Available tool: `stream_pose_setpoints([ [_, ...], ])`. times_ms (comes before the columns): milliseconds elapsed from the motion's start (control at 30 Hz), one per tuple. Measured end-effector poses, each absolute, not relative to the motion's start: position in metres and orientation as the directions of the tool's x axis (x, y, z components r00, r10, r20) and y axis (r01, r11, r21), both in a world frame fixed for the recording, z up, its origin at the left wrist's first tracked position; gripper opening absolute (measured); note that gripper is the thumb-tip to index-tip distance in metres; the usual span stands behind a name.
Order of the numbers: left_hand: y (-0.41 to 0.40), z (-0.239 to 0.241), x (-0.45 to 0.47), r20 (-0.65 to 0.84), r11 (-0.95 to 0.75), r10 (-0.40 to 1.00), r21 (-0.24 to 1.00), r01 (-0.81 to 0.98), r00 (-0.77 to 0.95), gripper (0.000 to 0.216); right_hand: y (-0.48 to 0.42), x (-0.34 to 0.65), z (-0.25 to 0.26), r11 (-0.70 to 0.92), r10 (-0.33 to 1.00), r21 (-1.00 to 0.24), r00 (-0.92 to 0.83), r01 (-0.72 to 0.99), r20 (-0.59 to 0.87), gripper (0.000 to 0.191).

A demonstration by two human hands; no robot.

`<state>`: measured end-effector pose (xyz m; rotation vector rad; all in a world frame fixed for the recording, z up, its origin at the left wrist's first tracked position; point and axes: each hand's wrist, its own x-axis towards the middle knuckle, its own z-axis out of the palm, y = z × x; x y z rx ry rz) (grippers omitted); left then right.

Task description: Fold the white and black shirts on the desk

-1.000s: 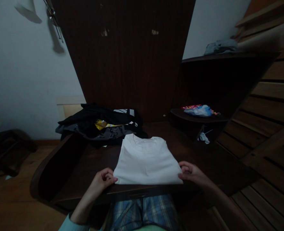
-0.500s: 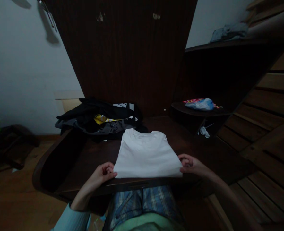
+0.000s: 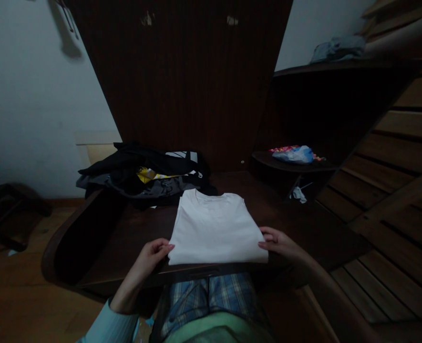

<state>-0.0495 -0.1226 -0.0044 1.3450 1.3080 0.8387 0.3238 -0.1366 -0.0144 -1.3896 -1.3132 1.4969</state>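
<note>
A white T-shirt (image 3: 216, 231), folded into a neat block with its neckline at the far end, lies flat on the dark wooden desk (image 3: 142, 233) in front of me. At its near left edge, my left hand (image 3: 155, 252) pinches the cloth between thumb and fingers. My right hand (image 3: 273, 239) grips the opposite side edge the same way, thumb on top and fingers partly hidden behind the fabric. The shirt's near edge lies along the front of the desk, just above my lap.
A heap of dark clothes (image 3: 142, 174) with yellow and white prints lies at the back left. To the right, a low shelf (image 3: 285, 165) bears a plastic bag (image 3: 296, 155). Slatted wood (image 3: 385, 171) stands at the far right, and a dark stool (image 3: 12, 214) at the left.
Both hands have shifted slightly up the shirt's side edges, away from its near corners. The shirt stays in place on the desk; the camera view has moved a little.
</note>
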Motion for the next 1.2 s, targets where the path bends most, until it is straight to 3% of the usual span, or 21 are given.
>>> stream_pose_setpoints([
  [300, -0.127, -0.005, -0.045, -0.108, 0.109, 0.994, 0.964, 0.244, -0.017, 0.044, -0.136, 0.329, -0.018, -0.197, 0.979, -0.967, -0.025, 0.158, -0.204, 0.044],
  [633, -0.112, 0.014, -0.056, -0.184, 0.111, 0.961, 0.941, 0.321, 0.206, 0.041, -0.13, 0.334, -0.008, -0.234, 0.968, -0.964, -0.058, 0.124, -0.242, 0.045],
  [833, -0.084, 0.01, -0.047, -0.19, 0.137, 0.957, 0.961, 0.239, 0.217, 0.039, -0.11, 0.317, 0.006, -0.276, 0.959, -0.959, -0.052, 0.063, -0.279, 0.034],
  [1033, -0.069, 0.001, -0.037, -0.227, 0.204, 0.955, 0.97, 0.134, 0.191, 0.045, -0.094, 0.309, 0.0, -0.291, 0.955, -0.957, -0.056, 0.003, -0.291, 0.037],
  [1200, -0.068, -0.001, -0.032, -0.194, 0.189, 0.978, 0.979, 0.073, 0.073, 0.04, -0.086, 0.305, -0.005, -0.159, 0.986, -0.984, 0.061, 0.079, -0.154, 0.037],
])
